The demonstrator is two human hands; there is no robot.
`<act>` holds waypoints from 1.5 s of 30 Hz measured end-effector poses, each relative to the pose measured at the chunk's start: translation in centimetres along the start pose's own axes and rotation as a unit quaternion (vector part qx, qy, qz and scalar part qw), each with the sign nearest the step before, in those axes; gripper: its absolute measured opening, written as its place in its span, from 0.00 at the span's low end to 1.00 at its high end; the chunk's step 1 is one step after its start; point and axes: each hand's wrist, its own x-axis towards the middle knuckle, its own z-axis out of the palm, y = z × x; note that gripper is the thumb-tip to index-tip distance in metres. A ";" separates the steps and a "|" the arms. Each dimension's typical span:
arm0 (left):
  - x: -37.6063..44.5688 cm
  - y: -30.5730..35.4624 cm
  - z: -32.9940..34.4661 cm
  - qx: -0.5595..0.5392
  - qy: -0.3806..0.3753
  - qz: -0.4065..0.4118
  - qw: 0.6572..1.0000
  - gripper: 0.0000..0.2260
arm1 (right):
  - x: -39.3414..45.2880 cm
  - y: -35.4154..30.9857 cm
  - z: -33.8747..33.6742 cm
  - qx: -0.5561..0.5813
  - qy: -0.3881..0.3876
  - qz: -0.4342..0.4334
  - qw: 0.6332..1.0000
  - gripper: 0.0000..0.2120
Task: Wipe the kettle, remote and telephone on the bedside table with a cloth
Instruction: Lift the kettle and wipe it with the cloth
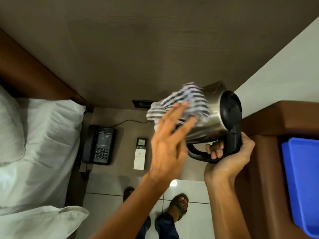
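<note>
A steel kettle [213, 118] with a black lid and handle is held tilted in the air above the bedside table [124, 118]. My right hand [229, 152] grips its black handle. My left hand [170, 140] presses a striped cloth [183, 102] flat against the kettle's steel side, fingers spread and blurred. On the table below lie a black telephone [99, 145] at the left and a white remote [140, 153] with a small screen in the middle.
A bed with white pillows [34, 135] borders the table on the left. A brown wooden ledge [276, 121] with a blue plastic tray [302, 183] stands at the right. A wall socket [140, 103] sits behind the table. My feet stand on the tiled floor [189, 190].
</note>
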 end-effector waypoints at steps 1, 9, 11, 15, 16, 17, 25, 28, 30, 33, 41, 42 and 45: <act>-0.5 0.5 0.5 -0.001 -0.037 0.063 0.997 0.22 | 0.0 0.0 0.0 0.014 0.000 0.002 1.000 0.23; -1.7 1.1 -0.2 -0.037 0.036 -0.057 0.997 0.23 | -0.2 -0.7 1.0 0.017 0.023 -0.018 0.999 0.23; -1.5 2.3 0.8 -0.041 -0.007 0.047 0.998 0.21 | -0.3 -0.4 1.3 0.036 0.022 -0.021 0.999 0.23; -1.1 0.9 -0.6 -0.049 -0.021 0.034 0.998 0.18 | -0.5 -0.2 0.9 -0.008 0.034 -0.028 0.999 0.20; -0.2 0.7 -0.8 -0.058 0.010 -0.020 0.998 0.18 | -0.6 0.0 0.7 -0.028 0.039 -0.029 0.998 0.19; 1.0 0.7 -0.8 -0.067 0.038 -0.060 0.995 0.18 | -0.8 0.2 0.7 -0.045 0.044 -0.033 0.997 0.17; -1.3 -0.2 -0.2 -0.094 0.014 -0.070 0.993 0.19 | -1.1 0.4 0.6 -0.061 0.060 -0.049 0.995 0.18; -0.1 -0.6 -0.5 -0.138 0.060 -0.209 0.966 0.19 | -1.3 0.8 0.5 -0.083 0.075 -0.043 0.993 0.16; 0.7 0.5 0.0 -0.146 0.068 -0.148 0.976 0.17 | -1.4 1.6 0.6 -0.093 0.075 -0.042 0.992 0.14; -0.5 0.3 0.1 -0.122 0.048 -0.033 0.991 0.17 | -1.5 2.2 0.2 -0.110 0.053 -0.046 0.991 0.14; 0.9 -1.5 1.0 -0.112 0.035 -0.147 0.982 0.20 | -1.6 3.9 -2.4 -0.095 0.069 -0.011 0.993 0.16; -0.3 -1.2 1.3 -0.099 0.032 -0.093 0.990 0.19 | -1.4 4.0 -2.3 -0.074 0.078 -0.010 0.994 0.16; -4.7 -1.6 1.8 -0.067 0.029 -0.054 0.996 0.16 | -0.3 3.9 -2.1 -0.058 0.100 -0.009 0.993 0.14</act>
